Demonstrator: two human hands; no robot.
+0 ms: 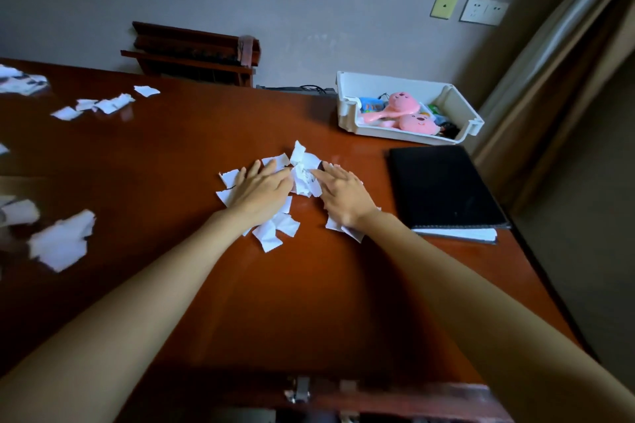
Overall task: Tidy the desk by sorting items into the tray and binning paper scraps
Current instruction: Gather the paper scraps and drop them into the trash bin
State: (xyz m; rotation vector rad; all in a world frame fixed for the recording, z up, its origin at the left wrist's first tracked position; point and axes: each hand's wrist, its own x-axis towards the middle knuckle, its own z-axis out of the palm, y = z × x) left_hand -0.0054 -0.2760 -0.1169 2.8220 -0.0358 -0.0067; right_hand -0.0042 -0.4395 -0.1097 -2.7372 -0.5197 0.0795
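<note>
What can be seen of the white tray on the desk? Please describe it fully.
The white tray looks like plastic: a rectangular open bin with corner posts and a lower front wall. It stands upright on the desk near its far right corner, just behind the black notebook. Inside lie two pink animal-faced items and smaller colourful things, too small to identify.

Glossy reddish wood surface (178, 154); torn white paper scraps (275, 230), matt; smooth white plastic tray (347, 106); matt black notebook (443, 185).
</note>
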